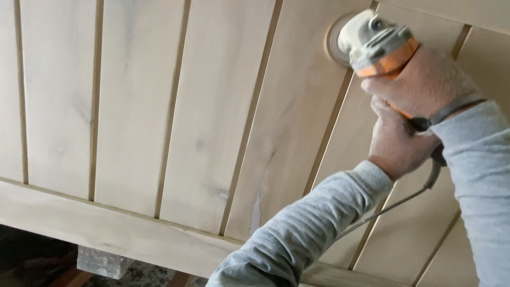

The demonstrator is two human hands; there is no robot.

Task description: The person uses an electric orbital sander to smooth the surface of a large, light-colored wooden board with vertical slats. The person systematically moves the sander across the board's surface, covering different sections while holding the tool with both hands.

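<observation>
The right hand [425, 79] is closed around the forward body of a handheld angle grinder [378, 45], just behind its grey gear head and over the orange housing band. The left hand [396, 143] is wrapped tightly around the rear grip of the same tool, directly below the right hand and touching it. Both forearms wear grey sleeves [297, 234], and a dark strap circles the right wrist. A power cord [393, 204] leaves the rear of the tool and runs down and to the left behind the left sleeve. The round sanding disc [332, 41] at the head of the grinder lies flat against a pale wooden panel [212, 106], near its upper edge and beside one of the narrow grooves between boards. The panel consists of wide boards separated by thin darker grooves, bordered along its lower edge by a plain cross rail [106, 226]. Beneath that rail, a grey block [101, 262] supports the panel above a dark floor.
</observation>
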